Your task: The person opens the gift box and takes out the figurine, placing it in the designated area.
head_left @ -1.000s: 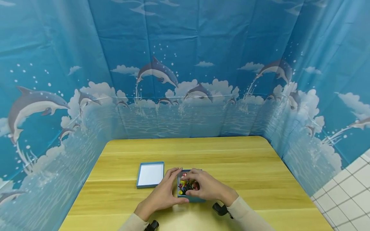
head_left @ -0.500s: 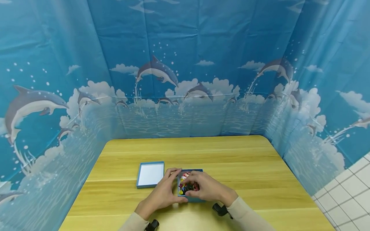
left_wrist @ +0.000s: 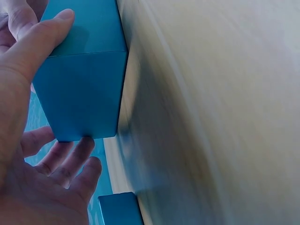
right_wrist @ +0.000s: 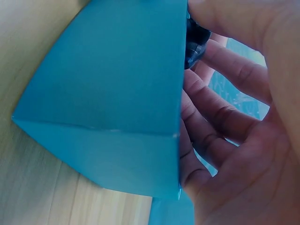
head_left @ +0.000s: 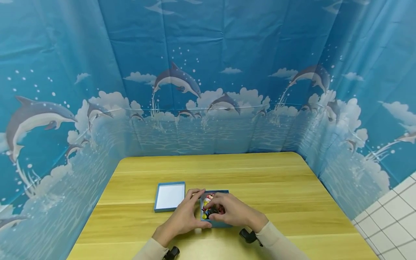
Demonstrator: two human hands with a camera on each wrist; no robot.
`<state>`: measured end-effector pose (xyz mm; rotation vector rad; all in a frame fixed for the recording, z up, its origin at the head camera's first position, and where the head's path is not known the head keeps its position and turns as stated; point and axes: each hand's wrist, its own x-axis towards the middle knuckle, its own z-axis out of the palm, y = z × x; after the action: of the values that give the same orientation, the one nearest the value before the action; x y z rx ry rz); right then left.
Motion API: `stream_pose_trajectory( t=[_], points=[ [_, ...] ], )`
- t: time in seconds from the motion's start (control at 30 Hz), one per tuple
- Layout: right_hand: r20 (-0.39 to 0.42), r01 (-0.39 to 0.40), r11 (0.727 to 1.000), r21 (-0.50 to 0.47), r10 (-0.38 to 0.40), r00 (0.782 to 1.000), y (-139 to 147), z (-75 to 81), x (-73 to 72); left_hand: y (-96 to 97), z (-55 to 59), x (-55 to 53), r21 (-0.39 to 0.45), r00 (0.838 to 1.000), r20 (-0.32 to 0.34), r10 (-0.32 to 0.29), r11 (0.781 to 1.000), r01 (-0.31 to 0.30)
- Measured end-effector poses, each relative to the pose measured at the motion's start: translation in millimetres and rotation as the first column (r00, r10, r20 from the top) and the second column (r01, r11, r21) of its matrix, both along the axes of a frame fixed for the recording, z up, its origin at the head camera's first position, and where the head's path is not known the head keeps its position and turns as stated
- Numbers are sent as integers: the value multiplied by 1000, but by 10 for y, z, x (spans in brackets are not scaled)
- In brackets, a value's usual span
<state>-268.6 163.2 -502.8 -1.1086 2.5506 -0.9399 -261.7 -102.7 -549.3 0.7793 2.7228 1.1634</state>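
Note:
An open blue box [head_left: 221, 224] stands on the table, filled with small colourful figure-like pieces [head_left: 207, 200] in red, white, yellow and black. My left hand [head_left: 186, 217] holds the box from the left: the thumb rests on its near side and the fingertips touch the far part of its left side. My right hand [head_left: 232, 210] reaches over the right rim with bent fingers inside. Between its thumb and index finger, a shiny black object [right_wrist: 196, 43] pokes above the rim in the right wrist view. The hand covers much of the contents.
A shallow blue lid [head_left: 170, 196] with a white inside lies on the wooden table [head_left: 260, 180], left of the box. Blue dolphin-print curtains [head_left: 208, 133] surround the table's back and sides. White floor tiles [head_left: 390, 220] show at right.
Both hands keep nearly the same pose at the box. The right hand's fingers shift very slightly over the contents; the lid stays where it was.

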Motion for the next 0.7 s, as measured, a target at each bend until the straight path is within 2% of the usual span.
stream_pose_trajectory(
  t=[0.7],
  points=[
    [-23,-32,999,-14,32,999,12,-24,-42,-11,-15,-15,14,1000,15,6,1000,-6]
  ],
)
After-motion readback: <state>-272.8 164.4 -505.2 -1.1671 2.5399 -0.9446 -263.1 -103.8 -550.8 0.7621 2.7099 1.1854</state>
